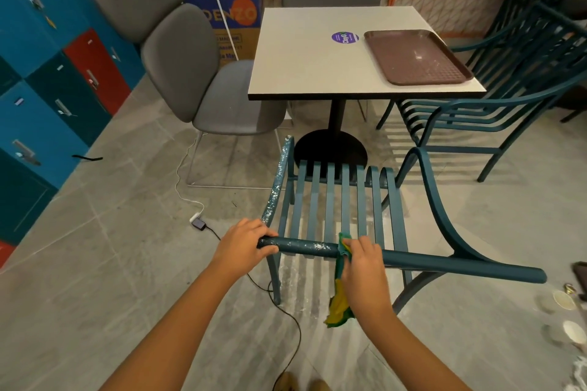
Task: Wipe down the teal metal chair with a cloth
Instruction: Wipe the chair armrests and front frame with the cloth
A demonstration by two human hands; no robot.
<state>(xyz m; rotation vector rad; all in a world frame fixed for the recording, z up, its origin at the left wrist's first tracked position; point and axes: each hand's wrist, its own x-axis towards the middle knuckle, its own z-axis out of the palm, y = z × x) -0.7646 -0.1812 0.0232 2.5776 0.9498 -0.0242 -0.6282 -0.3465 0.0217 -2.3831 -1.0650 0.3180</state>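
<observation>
Both hands are on the teal chair's (pixel 330 200) top rail: left hand (pixel 246 243) gripping the end, right hand (pixel 362 259) pinching the cloth (pixel 341 279) around it mid-wipe. Next up, probably slide left over the white flecks (pixel 313 245).

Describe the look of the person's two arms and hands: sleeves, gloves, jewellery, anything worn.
Both forearms are bare up to the bottom edge of the head view, with no sleeves showing. The left hand and right hand wear no gloves. No rings, watch or wristbands can be seen on the fingers or wrists. No markings or bandages show on either arm.
</observation>
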